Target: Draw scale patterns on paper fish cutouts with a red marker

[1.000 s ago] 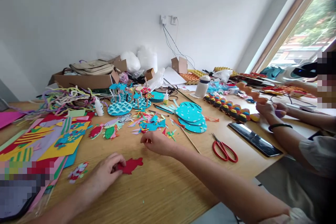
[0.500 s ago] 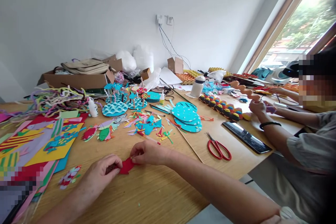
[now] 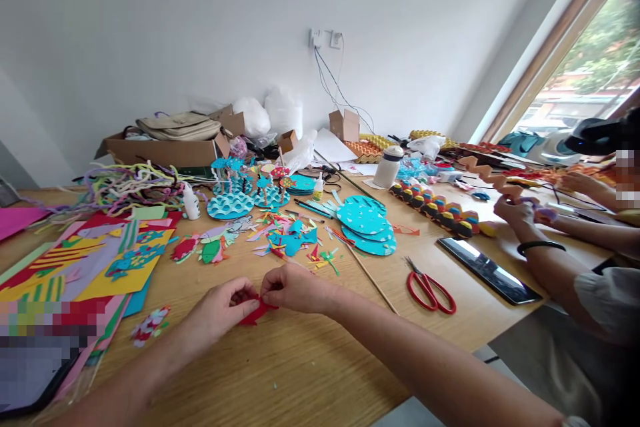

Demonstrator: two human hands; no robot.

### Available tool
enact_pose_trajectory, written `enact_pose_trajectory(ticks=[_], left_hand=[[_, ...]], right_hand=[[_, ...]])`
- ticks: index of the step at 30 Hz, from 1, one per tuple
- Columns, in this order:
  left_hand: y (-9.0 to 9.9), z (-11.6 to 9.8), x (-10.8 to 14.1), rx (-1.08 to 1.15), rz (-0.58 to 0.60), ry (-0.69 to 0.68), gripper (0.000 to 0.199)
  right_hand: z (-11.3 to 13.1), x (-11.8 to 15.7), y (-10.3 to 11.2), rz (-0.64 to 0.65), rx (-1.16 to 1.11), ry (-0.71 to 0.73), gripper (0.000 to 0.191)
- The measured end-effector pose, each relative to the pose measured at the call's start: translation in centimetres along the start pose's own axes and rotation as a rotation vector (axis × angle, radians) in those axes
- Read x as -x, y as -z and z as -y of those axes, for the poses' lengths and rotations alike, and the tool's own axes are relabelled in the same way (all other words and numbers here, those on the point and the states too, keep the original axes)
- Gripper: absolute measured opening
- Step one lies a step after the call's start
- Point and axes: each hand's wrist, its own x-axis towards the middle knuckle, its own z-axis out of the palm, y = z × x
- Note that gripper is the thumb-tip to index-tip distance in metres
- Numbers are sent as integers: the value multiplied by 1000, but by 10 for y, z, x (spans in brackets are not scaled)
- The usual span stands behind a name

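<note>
Between my two hands, just above the wooden table (image 3: 310, 373), is a small red paper cutout (image 3: 254, 315). My left hand (image 3: 227, 307) pinches its left side between thumb and fingers. The fingertips of my right hand (image 3: 290, 288) are closed on its upper right edge, and they cover part of it. A patterned paper fish (image 3: 150, 325) lies to the left of my left forearm. Beyond my hands are a green paper fish (image 3: 212, 250), a red paper fish (image 3: 185, 249) and a heap of coloured paper scraps (image 3: 293, 237).
Red-handled scissors (image 3: 431, 290) and a black tablet (image 3: 487, 269) lie at right, near a co-worker's hand (image 3: 515, 213) holding an orange carton strip. A wooden stick (image 3: 370, 273), blue paper discs (image 3: 367, 223), a glue bottle (image 3: 191, 201) and coloured sheets (image 3: 145, 267) surround the middle.
The view has turned slightly left, so everything sits farther right. My left fingers have shifted over the red paper cutout, covering more of it; both hands still hold it.
</note>
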Motion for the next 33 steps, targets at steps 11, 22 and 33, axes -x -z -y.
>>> enact_pose_trajectory(ticks=[11, 22, 33], left_hand=[[-1, -5, -2, 94, -96, 8, 37], [-5, -4, -8, 94, -74, 14, 41], [-9, -8, 2, 103, -98, 35, 42]], right_hand=[[-9, 1, 2, -30, -72, -40, 7], [-8, 2, 2, -33, -114, -56, 6], [-10, 4, 0, -76, -137, -82, 7]])
